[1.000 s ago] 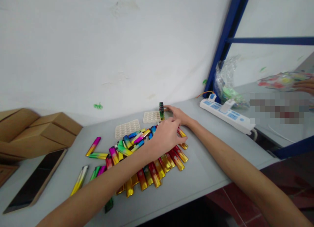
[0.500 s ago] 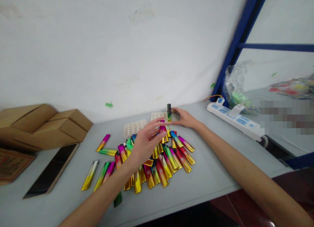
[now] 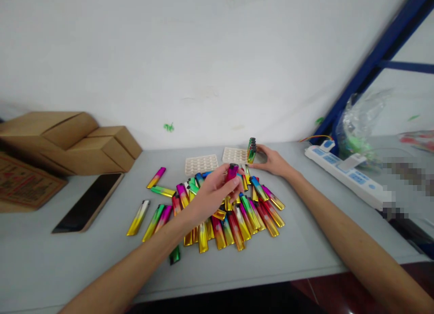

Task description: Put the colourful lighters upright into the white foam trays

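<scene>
A person's left hand (image 3: 222, 180) closes thumb and fingers around a magenta lighter (image 3: 232, 169), its dark top left exposed, above a pile of metallic lighters (image 3: 236, 230) on a grey desk (image 3: 288, 259). The right hand (image 3: 272, 161), thumb and fingers spread apart, rests beside a standing row of lighters (image 3: 251, 152) at the right end of a pale dimpled tray (image 3: 233, 154), apparently guarding against a topple; whether fingertips touch cannot be told.
</scene>
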Tool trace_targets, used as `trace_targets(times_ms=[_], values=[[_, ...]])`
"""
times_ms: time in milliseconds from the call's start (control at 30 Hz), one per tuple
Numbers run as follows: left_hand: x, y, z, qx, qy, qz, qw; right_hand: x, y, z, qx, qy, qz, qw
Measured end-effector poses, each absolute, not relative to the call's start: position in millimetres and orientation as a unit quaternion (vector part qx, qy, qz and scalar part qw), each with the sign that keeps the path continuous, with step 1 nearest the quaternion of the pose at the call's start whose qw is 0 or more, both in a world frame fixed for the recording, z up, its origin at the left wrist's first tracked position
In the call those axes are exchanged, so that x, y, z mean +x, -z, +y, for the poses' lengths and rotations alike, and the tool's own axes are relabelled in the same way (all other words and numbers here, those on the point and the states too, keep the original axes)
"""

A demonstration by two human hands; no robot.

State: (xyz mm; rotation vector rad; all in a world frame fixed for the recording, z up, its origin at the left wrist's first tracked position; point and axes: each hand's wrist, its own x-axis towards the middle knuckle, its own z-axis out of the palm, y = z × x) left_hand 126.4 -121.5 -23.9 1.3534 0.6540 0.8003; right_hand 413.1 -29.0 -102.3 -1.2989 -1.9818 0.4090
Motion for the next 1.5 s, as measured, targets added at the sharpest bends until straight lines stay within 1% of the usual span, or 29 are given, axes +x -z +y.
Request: trace_targets(times_ms=[100, 200, 467, 700, 900, 1100, 1233, 1333, 1500], values=[[127.2, 21.6, -125.1, 0.541, -0.319, 0.274, 0.728, 413.6, 102.9, -29.1, -0.506, -0.161, -0.767, 0.361], [126.0, 20.0, -126.1, 0.523, -0.279, 0.273, 0.758, 414.1, 103.5, -29.1, -0.507, -0.156, -0.767, 0.360], [123.9, 23.9, -120.5, 0.499, -0.272, 0.303, 0.765, 414.1, 103.6, -29.2, -0.509, -0.156, -0.766, 0.360], [126.8, 26.2, -119.6, 0.484, -0.305, 0.343, 0.745, 413.7, 102.9, -29.6, -0.506, -0.158, -0.768, 0.359], [126.5, 28.9, -118.6, 0.477, -0.307, 0.343, 0.749, 414.6, 104.1, -28.3, -0.510, -0.154, -0.767, 0.358], [124.6, 25.2, -116.7, 0.485, -0.310, 0.297, 0.762, 413.1, 104.2, -27.8, -0.505, -0.157, -0.767, 0.364], [123.2, 7.4, -108.4, 0.485, -0.367, 0.254, 0.752, 411.4, 102.9, -28.5, -0.492, -0.160, -0.770, 0.374], [125.1, -2.3, -92.2, 0.504, -0.384, 0.260, 0.728, 410.9, 102.6, -28.2, -0.485, -0.163, -0.771, 0.379], [142.1, 9.9, -45.0, 0.587, -0.421, 0.238, 0.649, 411.0, 104.0, -26.5, -0.477, -0.173, -0.771, 0.385]])
